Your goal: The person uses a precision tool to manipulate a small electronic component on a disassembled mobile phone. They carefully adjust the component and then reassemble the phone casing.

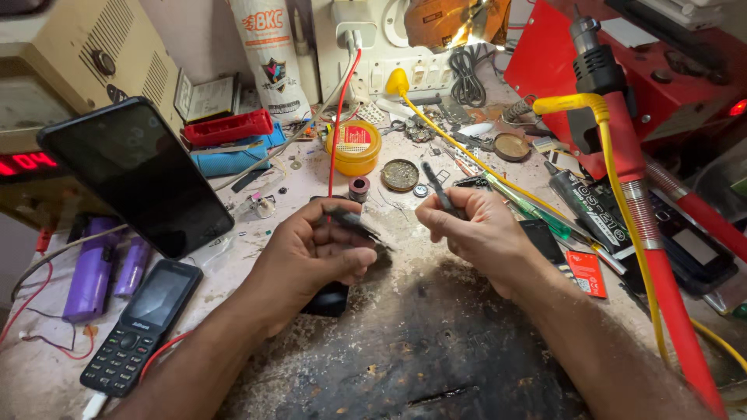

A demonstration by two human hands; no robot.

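Left hand (311, 253) closed around a small dark part (354, 225), mostly hidden by fingers, right hand (475, 233) pinching a thin dark tool (437, 187), tip upward, above the scorched tabletop (436, 342), keypad phone (142, 327) lower left.

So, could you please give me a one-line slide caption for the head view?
Left hand holds a small dark part and right hand grips a thin dark tool over a cluttered workbench.

1. Bright, warm light comes from a lamp (455, 22) at the top centre, which glares.
2. Soft shadows fall under both hands onto the workbench (436, 342).
3. The wide lens bends the edges.
4. The smartphone screen (136, 175) shows faint reflections.
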